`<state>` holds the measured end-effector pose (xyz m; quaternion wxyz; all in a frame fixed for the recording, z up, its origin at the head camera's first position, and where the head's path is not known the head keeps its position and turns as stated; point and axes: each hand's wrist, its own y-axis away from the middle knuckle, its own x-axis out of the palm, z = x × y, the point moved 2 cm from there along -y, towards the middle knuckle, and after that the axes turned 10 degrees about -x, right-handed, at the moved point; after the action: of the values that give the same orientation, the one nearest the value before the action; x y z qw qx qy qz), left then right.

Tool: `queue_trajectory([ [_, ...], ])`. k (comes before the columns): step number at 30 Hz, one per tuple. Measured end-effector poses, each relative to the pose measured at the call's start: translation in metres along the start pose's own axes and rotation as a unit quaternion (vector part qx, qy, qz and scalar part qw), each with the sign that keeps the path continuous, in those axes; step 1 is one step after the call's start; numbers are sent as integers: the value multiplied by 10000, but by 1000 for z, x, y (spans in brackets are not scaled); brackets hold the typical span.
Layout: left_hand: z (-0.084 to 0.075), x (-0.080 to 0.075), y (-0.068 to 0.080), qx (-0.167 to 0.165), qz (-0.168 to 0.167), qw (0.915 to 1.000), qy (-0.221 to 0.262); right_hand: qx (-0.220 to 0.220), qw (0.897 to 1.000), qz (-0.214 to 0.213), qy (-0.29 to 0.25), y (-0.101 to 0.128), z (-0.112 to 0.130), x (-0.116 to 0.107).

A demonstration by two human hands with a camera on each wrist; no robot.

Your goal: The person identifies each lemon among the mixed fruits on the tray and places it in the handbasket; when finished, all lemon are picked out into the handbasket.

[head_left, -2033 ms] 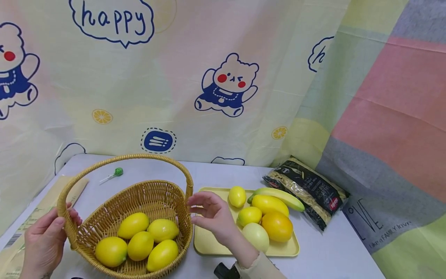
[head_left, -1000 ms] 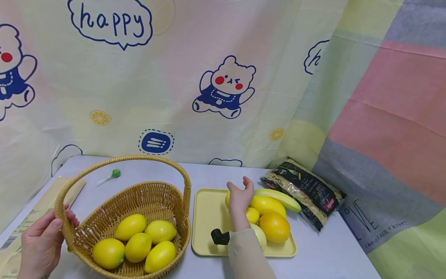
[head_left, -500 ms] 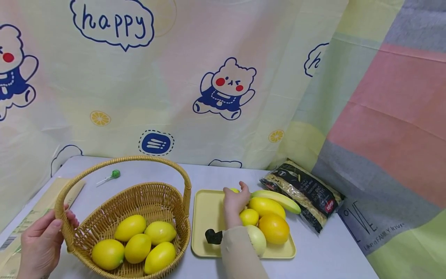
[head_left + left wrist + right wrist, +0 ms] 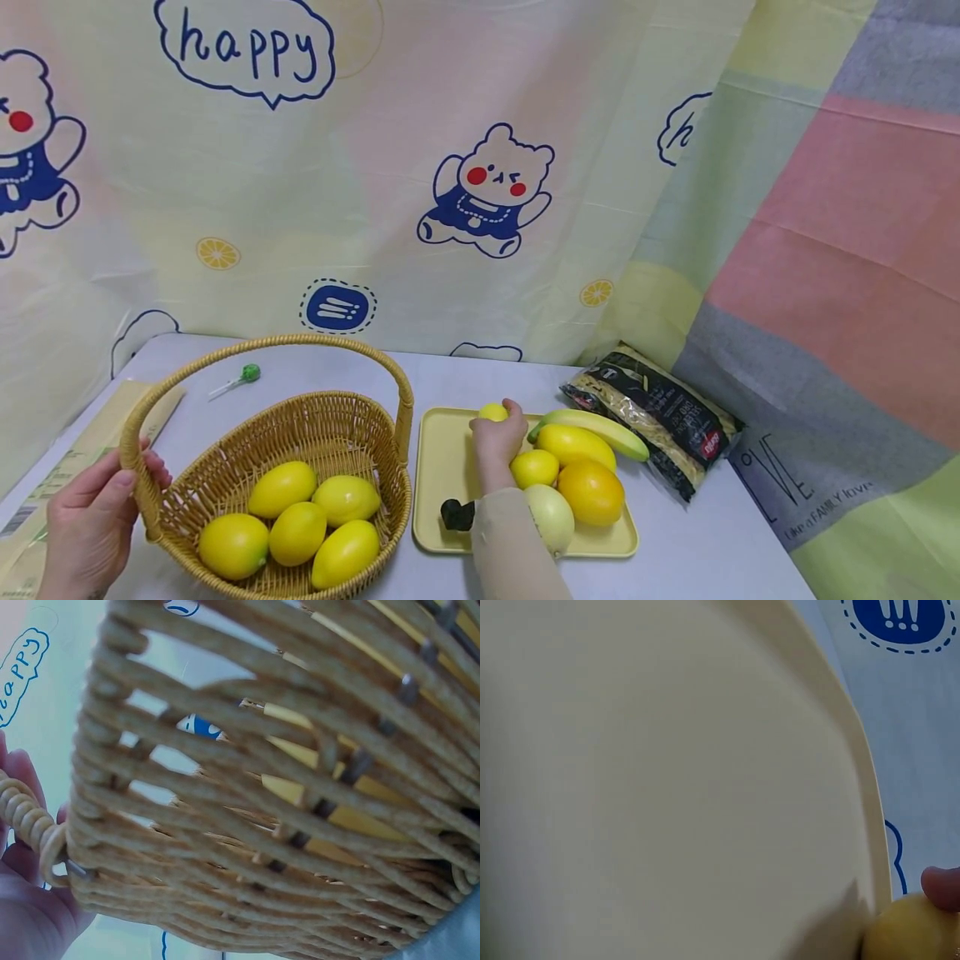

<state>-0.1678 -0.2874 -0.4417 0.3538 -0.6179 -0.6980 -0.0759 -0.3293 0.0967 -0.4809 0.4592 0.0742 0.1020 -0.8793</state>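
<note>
Gripping a small lemon (image 4: 492,412) at the back of the yellow tray (image 4: 447,467), my right hand (image 4: 498,439) is curling its fingers round it while the fruit is sitting low on the tray, near the banana (image 4: 600,427). My left hand (image 4: 90,521) is clasping the wicker basket (image 4: 330,421) by the foot of its handle, steadying it on the counter (image 4: 712,550). I am judging the sorting to be well along: five lemons (image 4: 300,517) are lying in the basket, and this one plus another lemon (image 4: 534,468) are waiting on the tray beside the orange (image 4: 592,492).
</note>
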Motion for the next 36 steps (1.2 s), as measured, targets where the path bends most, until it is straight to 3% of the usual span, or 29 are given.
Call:
queue_trajectory([
  [9,-1,0,1,7,65,10000,-71,17,9988,236,-421,-6,1,2],
  [16,-1,0,0,50,87,9999,-32,-377,9950,492,-785,-11,12,0],
  [25,1,-1,0,108,188,9997,136,-851,9785,1279,-1378,-12,34,-13],
  [36,1,0,-1,207,466,9976,464,-851,9556,2127,-1851,-6,48,-32],
])
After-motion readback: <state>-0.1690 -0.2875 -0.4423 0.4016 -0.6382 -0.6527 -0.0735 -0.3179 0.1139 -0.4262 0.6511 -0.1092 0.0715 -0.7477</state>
